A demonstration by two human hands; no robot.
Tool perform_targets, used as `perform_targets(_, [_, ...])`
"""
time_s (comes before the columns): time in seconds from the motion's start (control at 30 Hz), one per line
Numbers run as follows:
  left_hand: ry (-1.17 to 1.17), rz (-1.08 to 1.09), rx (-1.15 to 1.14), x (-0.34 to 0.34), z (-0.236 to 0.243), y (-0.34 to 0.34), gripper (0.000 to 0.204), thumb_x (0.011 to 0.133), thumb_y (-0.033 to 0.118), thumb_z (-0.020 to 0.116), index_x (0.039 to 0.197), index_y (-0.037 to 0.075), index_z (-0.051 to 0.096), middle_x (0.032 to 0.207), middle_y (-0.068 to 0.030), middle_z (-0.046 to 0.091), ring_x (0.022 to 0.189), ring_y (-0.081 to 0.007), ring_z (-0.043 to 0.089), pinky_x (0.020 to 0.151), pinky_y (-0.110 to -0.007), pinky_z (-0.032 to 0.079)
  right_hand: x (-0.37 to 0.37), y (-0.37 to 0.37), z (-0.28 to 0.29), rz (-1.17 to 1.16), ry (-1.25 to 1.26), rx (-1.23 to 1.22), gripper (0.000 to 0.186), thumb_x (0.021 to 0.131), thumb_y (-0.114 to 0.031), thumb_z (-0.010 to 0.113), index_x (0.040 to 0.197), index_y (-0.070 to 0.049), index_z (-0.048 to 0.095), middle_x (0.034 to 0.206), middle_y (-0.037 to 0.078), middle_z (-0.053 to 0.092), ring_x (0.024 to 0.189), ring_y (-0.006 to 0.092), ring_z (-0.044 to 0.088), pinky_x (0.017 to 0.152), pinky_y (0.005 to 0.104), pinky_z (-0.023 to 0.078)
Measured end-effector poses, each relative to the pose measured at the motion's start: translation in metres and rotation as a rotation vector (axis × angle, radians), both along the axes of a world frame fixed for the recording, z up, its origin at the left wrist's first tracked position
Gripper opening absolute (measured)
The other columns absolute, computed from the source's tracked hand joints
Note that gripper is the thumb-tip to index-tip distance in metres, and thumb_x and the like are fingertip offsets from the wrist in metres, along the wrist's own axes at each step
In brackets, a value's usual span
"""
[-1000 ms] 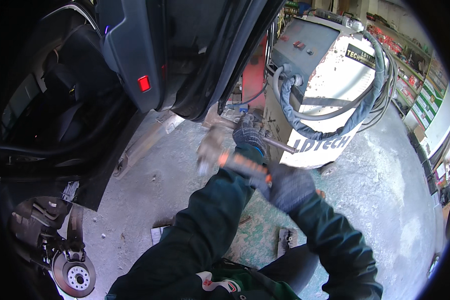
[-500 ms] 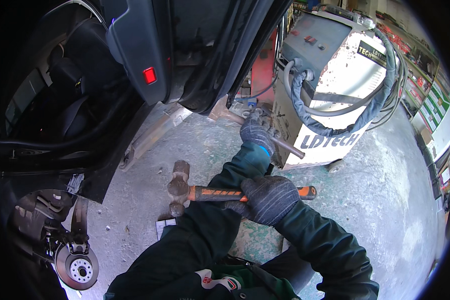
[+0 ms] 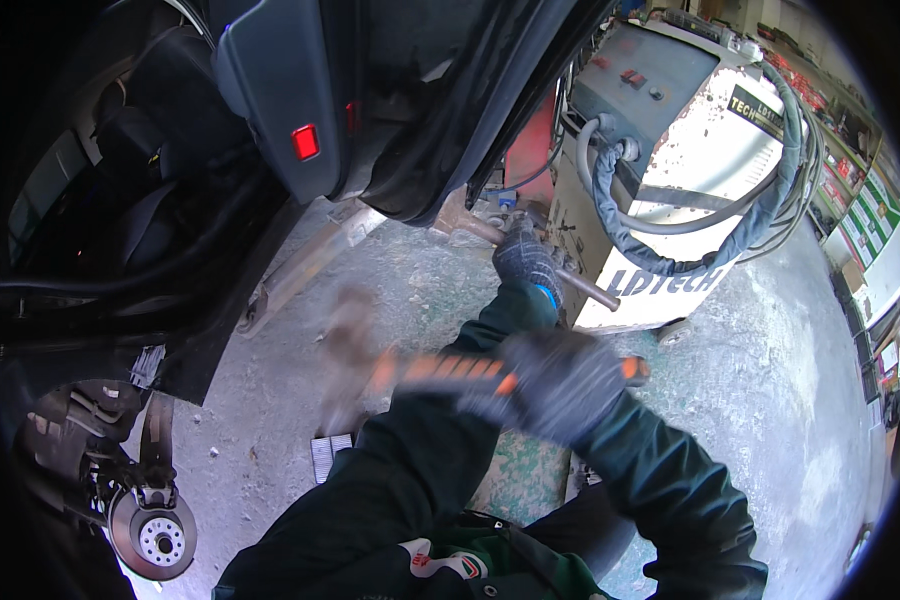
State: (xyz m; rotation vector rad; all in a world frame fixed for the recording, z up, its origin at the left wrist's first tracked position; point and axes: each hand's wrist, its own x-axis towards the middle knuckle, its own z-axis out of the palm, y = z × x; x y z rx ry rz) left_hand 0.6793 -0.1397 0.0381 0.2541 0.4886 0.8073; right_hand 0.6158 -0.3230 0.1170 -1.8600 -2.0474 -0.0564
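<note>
My right hand (image 3: 560, 385), in a dark glove, grips the orange handle of a hammer (image 3: 440, 372). The hammer's head is a blur to the left, over the concrete floor. My left hand (image 3: 526, 258), also gloved, is stretched forward and closed around a metal rod (image 3: 588, 290) that points toward the lower edge of the open car door (image 3: 370, 120). The rod's far end is hidden under the door by my glove.
A white welding machine (image 3: 690, 160) with thick grey hoses stands right behind the rod. A brake disc (image 3: 155, 535) and hub sit at lower left. A small white box (image 3: 328, 457) lies on the concrete floor (image 3: 770, 400). Shelves line the far right.
The hammer swung from up near the rod down and out to the left, and is still moving in a blur. My left hand has stayed on the rod.
</note>
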Motion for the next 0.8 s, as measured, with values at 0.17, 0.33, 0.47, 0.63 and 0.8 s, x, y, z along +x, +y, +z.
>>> perform_targets(0.17, [0.015, 0.018, 0.046, 0.011, -0.011, 0.007, 0.045, 0.099, 0.036, 0.053, 0.140, 0.018, 0.049, 0.135, -0.0123, 0.045, 0.123, -0.0313, 0.045, 0.099, -0.056, 0.039, 0.014, 0.017, 0.002, 0.075, -0.078, 0.040, 0.045, 0.085, -0.054, 0.069, 0.083, -0.009, 0.066, 0.074, 0.013, 0.068, 0.064, 0.0298, 0.066, 0.059, 0.0437, 0.055])
perform_targets(0.33, [0.170, 0.025, 0.188, 0.015, -0.027, 0.011, 0.044, 0.097, 0.035, 0.057, 0.138, 0.019, 0.052, 0.132, -0.0107, 0.046, 0.118, -0.0301, 0.047, 0.096, -0.055, 0.042, 0.017, 0.006, -0.013, -0.232, 0.070, -0.120, 0.052, 0.085, -0.061, 0.067, 0.090, -0.009, 0.063, 0.073, 0.016, 0.066, 0.067, 0.0354, 0.067, 0.062, 0.0454, 0.055])
perform_targets(0.47, [-0.071, 0.015, -0.027, 0.010, -0.031, 0.009, 0.034, 0.095, 0.042, 0.060, 0.125, 0.026, 0.063, 0.096, -0.0033, 0.045, 0.084, -0.0246, 0.043, 0.076, -0.048, 0.042, -0.007, -0.006, -0.027, 0.048, -0.015, 0.075, 0.052, 0.084, -0.062, 0.067, 0.082, -0.010, 0.060, 0.066, 0.013, 0.062, 0.059, 0.0333, 0.065, 0.054, 0.0448, 0.052])
perform_targets(0.63, [0.069, 0.008, 0.034, -0.007, -0.015, -0.002, 0.060, 0.094, 0.053, 0.054, 0.146, 0.025, 0.043, 0.136, -0.0101, 0.045, 0.123, -0.0325, 0.045, 0.098, -0.053, 0.036, -0.014, 0.001, -0.030, -0.007, 0.006, 0.020, 0.055, 0.085, -0.063, 0.066, 0.081, -0.009, 0.059, 0.067, 0.013, 0.061, 0.058, 0.0336, 0.064, 0.053, 0.0455, 0.051])
perform_targets(0.8, [-0.016, -0.076, 0.064, -0.014, 0.004, -0.012, 0.074, 0.096, 0.061, 0.038, 0.158, 0.023, 0.023, 0.164, -0.0096, 0.023, 0.151, -0.0341, 0.021, 0.116, -0.055, 0.019, -0.012, -0.002, -0.036, -0.059, -0.013, 0.055, 0.054, 0.084, -0.062, 0.067, 0.077, -0.009, 0.058, 0.066, 0.013, 0.061, 0.057, 0.0335, 0.064, 0.052, 0.0452, 0.051])
